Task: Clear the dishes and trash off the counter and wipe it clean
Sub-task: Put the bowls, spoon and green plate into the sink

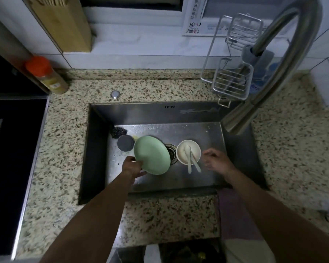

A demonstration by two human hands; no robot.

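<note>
My left hand (131, 166) grips the near-left rim of a pale green plate (152, 154), which is tilted inside the steel sink (152, 114), partly over the drain (171, 153). To its right a cream bowl (188, 154) sits on the sink floor with two cream spoons (193, 162) leaning out of it. My right hand (217, 161) hovers just right of the bowl, fingers loosely spread, holding nothing.
A dark round lid (125, 143) and a black scouring pad (118, 131) lie at the sink's left. The tall faucet (285, 59) arches over the right side beside a wire rack (234, 76). An orange-capped bottle (46, 74) stands at back left; a pink cloth (234, 211) lies on the speckled counter (65, 149).
</note>
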